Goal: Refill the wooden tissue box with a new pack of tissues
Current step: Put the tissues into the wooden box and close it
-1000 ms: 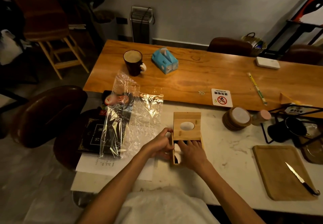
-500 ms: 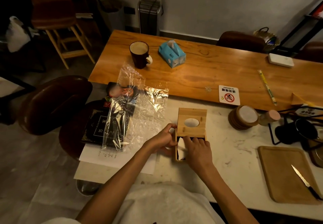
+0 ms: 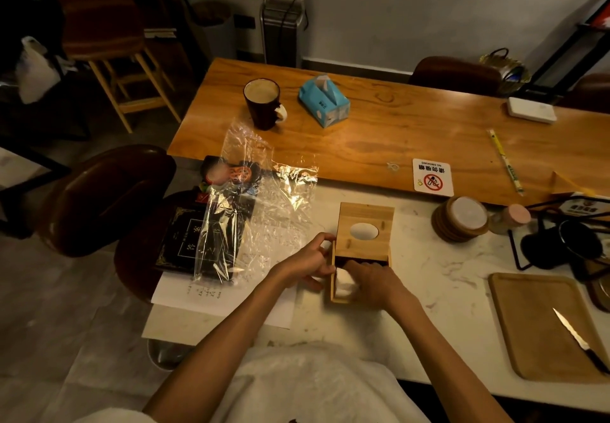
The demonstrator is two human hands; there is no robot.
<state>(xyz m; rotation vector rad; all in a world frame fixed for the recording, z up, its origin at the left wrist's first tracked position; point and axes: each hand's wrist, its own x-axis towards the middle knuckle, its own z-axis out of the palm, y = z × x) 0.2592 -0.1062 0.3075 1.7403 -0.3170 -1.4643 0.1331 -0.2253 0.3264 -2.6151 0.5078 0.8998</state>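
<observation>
The wooden tissue box [image 3: 336, 295] sits on the white marble counter, its sliding lid [image 3: 364, 229] with an oval hole pushed back so the near part is open. White tissues [image 3: 345, 282] show in that opening. My right hand [image 3: 374, 282] rests on the tissues inside the box, fingers pressed down on them. My left hand [image 3: 308, 262] grips the box's left wall, thumb near the lid's corner. A blue tissue pack [image 3: 325, 100] lies on the wooden table behind. An empty clear plastic wrapper [image 3: 264, 198] lies left of the box.
A dark mug [image 3: 263, 102] stands beside the blue pack. Round wooden coasters [image 3: 460, 219] and a no-smoking sign [image 3: 432, 176] lie to the right. A wooden board [image 3: 541, 327] with a knife [image 3: 579, 340] sits at the near right. A dark booklet [image 3: 194, 241] and paper lie left.
The view has shifted closer and downward. My right hand has pushed the white tissues further into the box's open end, bunching them at the left; my left hand stays on the box's side.
</observation>
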